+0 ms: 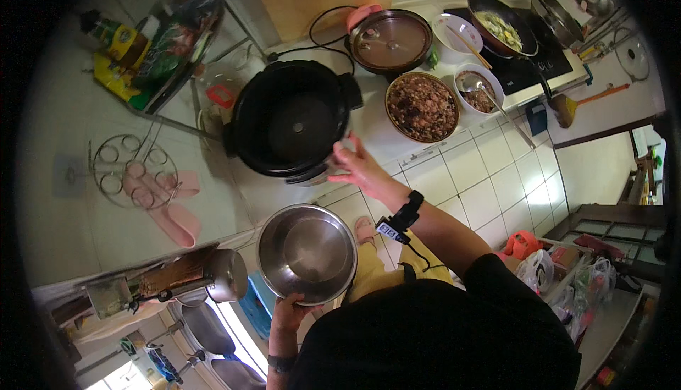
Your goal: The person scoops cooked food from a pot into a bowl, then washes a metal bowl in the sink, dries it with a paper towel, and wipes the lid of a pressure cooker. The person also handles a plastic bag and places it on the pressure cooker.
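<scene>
My left hand (291, 313) grips the rim of a round stainless-steel bowl (311, 251), which shows nothing inside and is held in front of my body. Ahead of it, on the white counter, stands a large black electric cooker (292, 118) without a lid; its dark interior has a small metal spot at the bottom centre. My right hand (359, 169) is at the cooker's near right side, fingers apart, with the fingertips close to its wall. Whether they touch it cannot be made out. To the right sits a bowl heaped with cooked mixed grains (423, 107).
Behind the grain bowl is a lidded pot (391, 41). A white bowl (479, 89) holds grains and a ladle. Further right, a frying pan (503, 28) with food rests on the black cooktop (513, 73). A wire rack (135, 172) hangs at left; a power cord (319, 44) runs behind the cooker.
</scene>
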Available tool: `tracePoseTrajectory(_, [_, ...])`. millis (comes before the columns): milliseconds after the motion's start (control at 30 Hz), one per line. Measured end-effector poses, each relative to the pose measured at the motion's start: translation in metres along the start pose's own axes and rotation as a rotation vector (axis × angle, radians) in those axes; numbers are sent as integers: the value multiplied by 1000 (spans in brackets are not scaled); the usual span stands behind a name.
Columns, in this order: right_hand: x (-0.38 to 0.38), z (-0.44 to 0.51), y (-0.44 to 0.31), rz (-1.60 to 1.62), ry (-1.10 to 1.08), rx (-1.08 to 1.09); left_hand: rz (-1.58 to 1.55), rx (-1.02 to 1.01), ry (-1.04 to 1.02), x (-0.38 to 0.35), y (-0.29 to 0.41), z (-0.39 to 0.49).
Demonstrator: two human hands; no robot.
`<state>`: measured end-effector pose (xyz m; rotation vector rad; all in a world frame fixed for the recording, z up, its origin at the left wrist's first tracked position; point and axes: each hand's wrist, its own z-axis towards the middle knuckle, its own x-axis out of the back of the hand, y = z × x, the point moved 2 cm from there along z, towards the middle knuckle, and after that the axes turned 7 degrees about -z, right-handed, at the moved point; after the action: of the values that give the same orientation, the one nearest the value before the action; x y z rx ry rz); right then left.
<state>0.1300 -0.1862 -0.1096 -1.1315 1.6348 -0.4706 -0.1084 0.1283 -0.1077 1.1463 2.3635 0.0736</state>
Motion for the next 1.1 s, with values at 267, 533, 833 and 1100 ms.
tracePoseTrajectory(267, [-18,-3,10,-89,-283,-13,79,44,-64,-45,-25,18])
tracePoseTrajectory(533, [66,-17,-43,-788,-91,187,278,9,-292,-137,-34,34])
tracePoseTrajectory(833, [166,-94,-47,-727,451,284,238,66,-337,-185,-32,84])
tracePoseTrajectory(1100, [187,-76,-6,-132,570,-11,318,3,-330,-197,-18,86])
